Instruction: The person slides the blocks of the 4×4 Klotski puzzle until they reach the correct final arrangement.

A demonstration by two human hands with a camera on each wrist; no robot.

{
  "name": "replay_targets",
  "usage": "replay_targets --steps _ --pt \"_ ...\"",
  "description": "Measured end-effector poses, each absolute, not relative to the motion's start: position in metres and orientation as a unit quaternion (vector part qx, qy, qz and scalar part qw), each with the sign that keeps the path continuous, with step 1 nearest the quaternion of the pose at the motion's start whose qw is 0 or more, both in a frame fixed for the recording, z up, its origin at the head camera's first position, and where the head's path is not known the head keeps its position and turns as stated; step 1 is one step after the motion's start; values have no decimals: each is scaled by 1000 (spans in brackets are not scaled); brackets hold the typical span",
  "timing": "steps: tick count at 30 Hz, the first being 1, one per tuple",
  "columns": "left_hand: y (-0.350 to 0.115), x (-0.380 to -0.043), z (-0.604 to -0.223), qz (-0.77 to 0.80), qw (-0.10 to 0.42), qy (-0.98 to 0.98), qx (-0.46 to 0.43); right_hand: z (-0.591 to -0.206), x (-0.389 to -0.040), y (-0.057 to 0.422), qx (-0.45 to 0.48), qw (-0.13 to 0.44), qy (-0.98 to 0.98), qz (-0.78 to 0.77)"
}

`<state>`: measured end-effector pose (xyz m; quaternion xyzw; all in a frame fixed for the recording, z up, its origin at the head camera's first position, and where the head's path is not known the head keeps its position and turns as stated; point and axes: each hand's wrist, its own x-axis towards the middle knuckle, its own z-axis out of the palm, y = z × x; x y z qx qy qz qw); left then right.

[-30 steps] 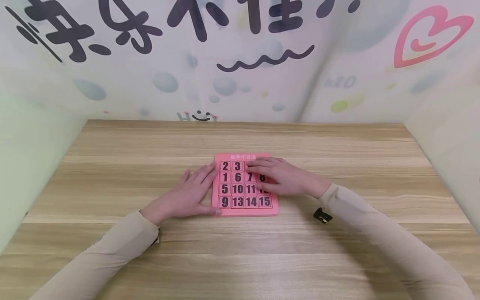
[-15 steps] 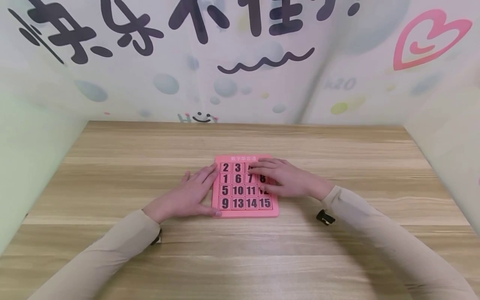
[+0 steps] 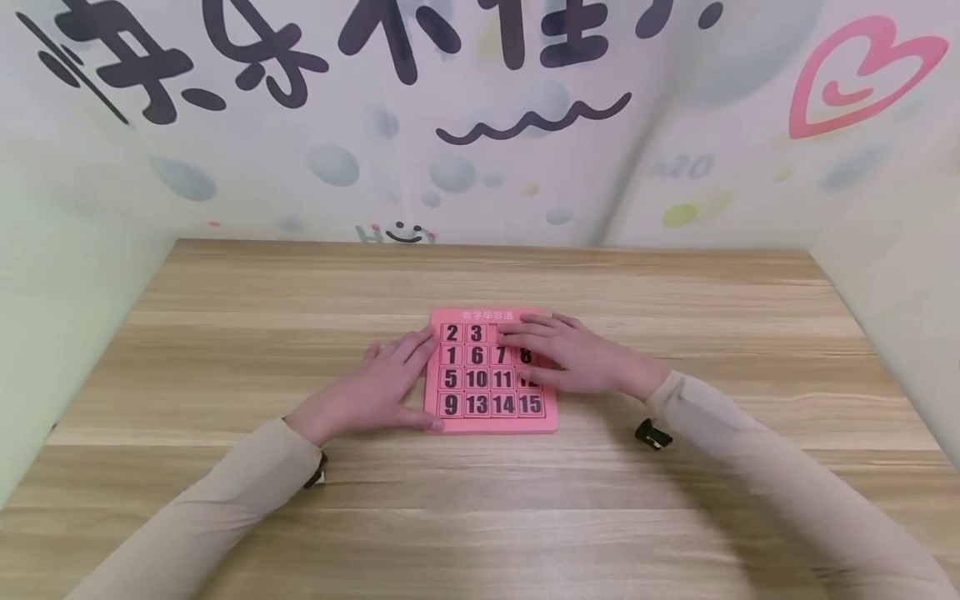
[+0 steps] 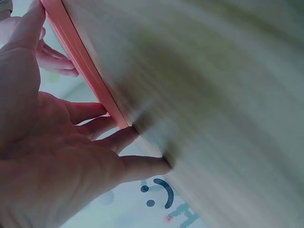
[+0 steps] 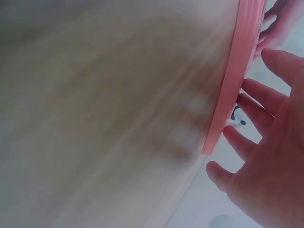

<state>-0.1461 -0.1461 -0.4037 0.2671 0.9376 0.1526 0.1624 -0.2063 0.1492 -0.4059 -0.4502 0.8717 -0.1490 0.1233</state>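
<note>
A pink sliding number puzzle [image 3: 491, 425] lies flat on the wooden table in the head view, its tiles bearing black numerals. My left hand [image 3: 367, 387] rests along the puzzle's left side, fingers straight at the edge and thumb at the near left corner. From the right, my right hand [image 3: 581, 357] reaches over the board, fingertips on the upper right tiles. Those fingers cover the top right tile place and part of the 8 and 12. A reddish gap shows right of the 3 tile [image 3: 476, 333]. The left wrist view shows the puzzle's side edge [image 4: 85, 61] against my fingertips.
The wooden table [image 3: 480, 517] spreads around the puzzle and meets a printed wall [image 3: 375, 183] at the back. Plain side walls stand left and right. A black clip-like piece [image 3: 652, 434] hangs under the right sleeve.
Half a second ago a dark numeral showed right of the 3, by my right fingertips; now a reddish gap is there. My left hand stays in place; the right hand has barely shifted.
</note>
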Motion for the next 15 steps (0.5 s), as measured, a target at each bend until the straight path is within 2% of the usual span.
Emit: replay_targets --steps 15 --pt "-150 -146 -407 162 153 934 279 -408 -204 169 -447 129 872 -152"
